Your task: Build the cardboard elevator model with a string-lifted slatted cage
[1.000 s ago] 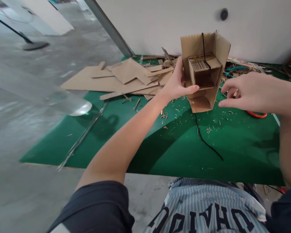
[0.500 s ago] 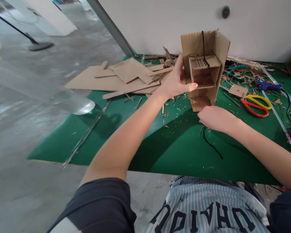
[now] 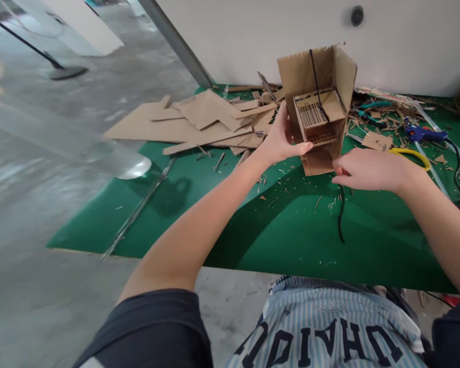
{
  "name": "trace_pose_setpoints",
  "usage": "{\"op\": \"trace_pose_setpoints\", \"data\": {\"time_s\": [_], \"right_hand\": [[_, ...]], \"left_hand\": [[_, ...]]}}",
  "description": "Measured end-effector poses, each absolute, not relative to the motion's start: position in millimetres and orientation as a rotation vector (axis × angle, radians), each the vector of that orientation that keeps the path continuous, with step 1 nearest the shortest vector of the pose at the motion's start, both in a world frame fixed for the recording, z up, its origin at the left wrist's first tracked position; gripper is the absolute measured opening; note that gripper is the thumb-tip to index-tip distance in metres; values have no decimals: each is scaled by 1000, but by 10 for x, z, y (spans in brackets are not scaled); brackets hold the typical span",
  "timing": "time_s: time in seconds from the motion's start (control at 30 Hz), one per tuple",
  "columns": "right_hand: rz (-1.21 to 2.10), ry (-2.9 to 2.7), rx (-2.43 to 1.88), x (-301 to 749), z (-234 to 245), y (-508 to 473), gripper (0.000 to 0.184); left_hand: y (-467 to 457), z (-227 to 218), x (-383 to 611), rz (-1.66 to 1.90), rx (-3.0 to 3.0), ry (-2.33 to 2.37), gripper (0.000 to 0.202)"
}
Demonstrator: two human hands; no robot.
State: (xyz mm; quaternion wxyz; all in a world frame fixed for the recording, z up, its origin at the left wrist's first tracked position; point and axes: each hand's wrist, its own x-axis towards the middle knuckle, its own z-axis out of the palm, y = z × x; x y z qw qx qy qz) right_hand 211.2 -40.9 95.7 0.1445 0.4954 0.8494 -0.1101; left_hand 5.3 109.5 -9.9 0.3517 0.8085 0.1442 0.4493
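Observation:
My left hand grips the left side of an upright cardboard model, thumb across its lower front. The model is an open-fronted box with a small inner compartment and a slatted grille on top. A black cord runs down the model's back wall, out below it and onto the green mat. My right hand is closed in a pinch on that cord just under the model's bottom right corner, with the cord hanging from its fingers.
Flat cardboard offcuts lie piled at the mat's far left. Scraps, yellow-handled scissors and a blue glue gun with its cable lie to the right. A metal ruler lies on the mat's left part. A white wall stands behind.
The model has tilted slightly left in my left hand. My right hand dropped to the mat by the cord, then rose with the cord pinched, and the cord's loose end swung closer under it.

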Motion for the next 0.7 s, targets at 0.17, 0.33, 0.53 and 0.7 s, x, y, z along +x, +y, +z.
{"op": "trace_pose_setpoints", "data": {"time_s": [0.17, 0.33, 0.53, 0.7], "right_hand": [[-53, 2695, 1382, 1873, 592, -493, 38], [88, 2695, 1404, 1670, 238, -496, 55], [107, 2705, 1412, 1644, 291, -484, 49], [221, 2713, 1401, 1665, 269, -460, 37]], "left_hand": [[1124, -87, 23, 1162, 2100, 356, 107], [1184, 12, 43, 1188, 2154, 333, 108], [1135, 110, 121, 1175, 2094, 379, 112], [1151, 94, 134, 1194, 2033, 378, 101]]}}
